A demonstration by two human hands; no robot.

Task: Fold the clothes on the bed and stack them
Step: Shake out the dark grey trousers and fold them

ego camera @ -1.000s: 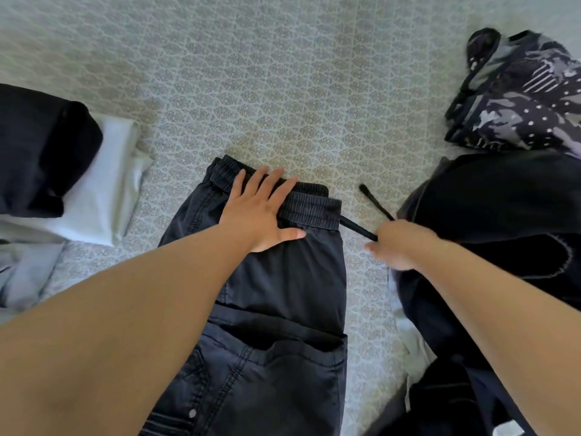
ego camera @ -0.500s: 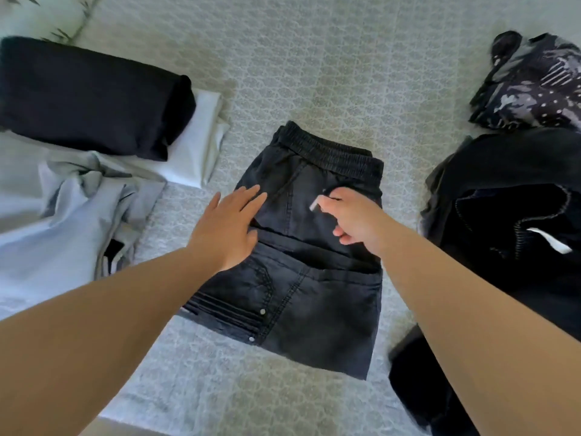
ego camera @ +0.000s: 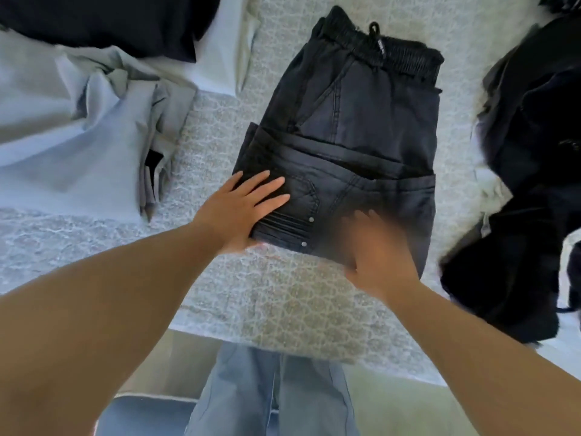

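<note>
Folded dark denim trousers lie on the patterned bedspread, elastic waistband and drawstring at the far end. My left hand rests flat on the near left corner of the fold, fingers straight. My right hand is blurred by motion at the near edge of the trousers, fingers stretched over the cloth; whether it lifts the edge I cannot tell. A folded stack sits at the far left: a black garment on a white one.
A crumpled pale grey garment lies left of the trousers. A heap of black clothes fills the right side. The bed's near edge runs below my arms, and my legs in light blue jeans stand beyond it.
Both hands slid from the middle of the trousers to the near edge. The right hand let go of the drawstring, which now lies on the waistband. The view dropped toward the bed's edge.
</note>
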